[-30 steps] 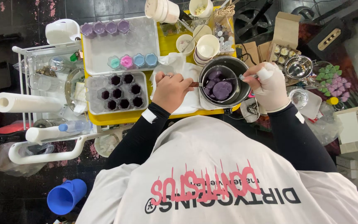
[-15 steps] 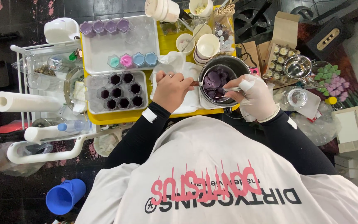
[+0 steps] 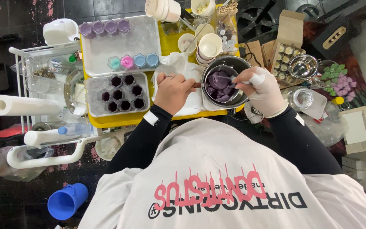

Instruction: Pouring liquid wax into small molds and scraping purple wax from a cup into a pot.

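Holding the metal pot (image 3: 227, 80) by its handle, your left hand (image 3: 173, 91) is closed in a fist; your gloved right hand (image 3: 262, 91) grips a utensil dipping into the purple lumps (image 3: 219, 85) inside. Pot sits on the yellow surface (image 3: 172, 42). Left of it, a tray of dark-filled moulds (image 3: 119, 94); beyond, pastel moulds (image 3: 133, 62) and paper cups (image 3: 210, 46).

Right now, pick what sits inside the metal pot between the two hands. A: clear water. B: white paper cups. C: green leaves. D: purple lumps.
D: the metal pot holds purple lumps, with the left hand at the handle side and the gloved right hand at the rim holding a thin tool over them.
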